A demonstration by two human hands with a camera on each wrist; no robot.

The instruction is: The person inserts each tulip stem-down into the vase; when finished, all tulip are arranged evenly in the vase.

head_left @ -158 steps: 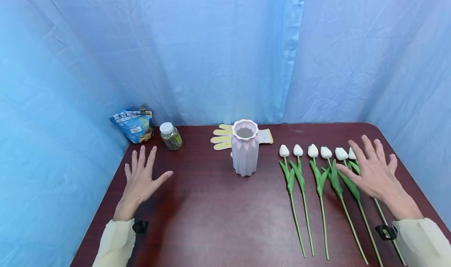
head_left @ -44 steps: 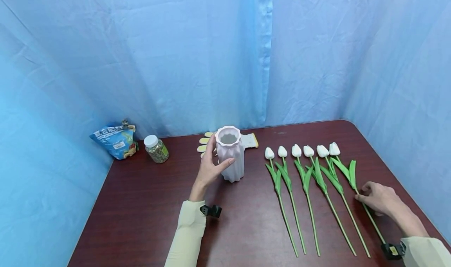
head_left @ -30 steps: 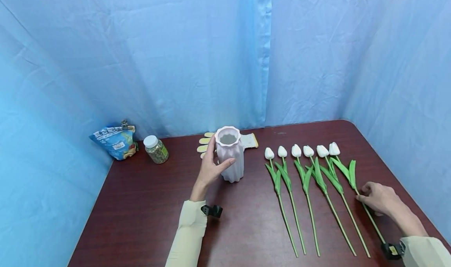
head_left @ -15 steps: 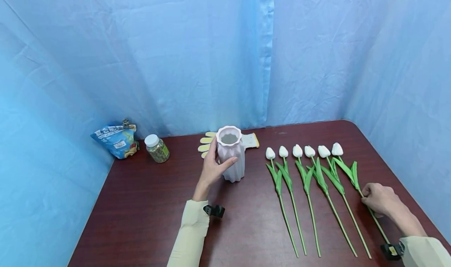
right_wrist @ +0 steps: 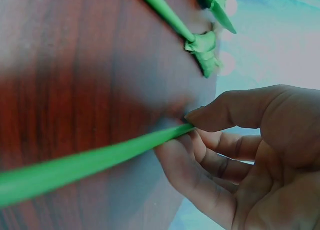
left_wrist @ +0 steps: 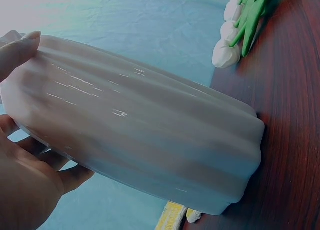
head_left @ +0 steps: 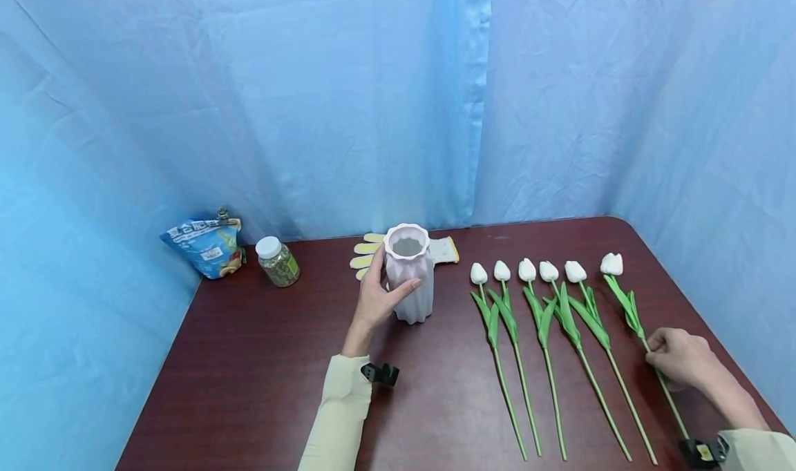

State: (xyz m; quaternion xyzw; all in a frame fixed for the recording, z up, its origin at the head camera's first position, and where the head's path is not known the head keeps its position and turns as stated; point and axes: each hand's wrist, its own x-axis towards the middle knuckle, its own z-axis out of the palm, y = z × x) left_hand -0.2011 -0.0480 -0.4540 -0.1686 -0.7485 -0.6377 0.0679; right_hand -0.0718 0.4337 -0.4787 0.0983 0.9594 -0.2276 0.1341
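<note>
My left hand (head_left: 374,300) grips the pale pink fluted vase (head_left: 413,284) near its top, thumb on the near side and fingers round the far left. The vase stands upright on the table, its scalloped mouth facing up. At the right, my right hand (head_left: 683,359) pinches the green stem of a white tulip (head_left: 612,264) between thumb and fingers, just below the leaves. In the right wrist view that stem (right_wrist: 100,162) runs from the fingertips toward the lower left. Several more white tulips (head_left: 527,271) lie side by side between the vase and this hand, heads toward the back.
A yellow-and-white work glove (head_left: 443,250) lies behind the vase, partly hidden by it. At the back left stand a white-lidded jar (head_left: 280,264) of dried bits and a clipped blue bag (head_left: 208,246). Blue curtains (head_left: 348,112) hang round the dark red table (head_left: 249,388).
Earlier both hands hovered apart with fingers spread; the left then took hold of the vase and the right the outermost tulip. Over the last half second that tulip has shifted right and turned, away from the others.
</note>
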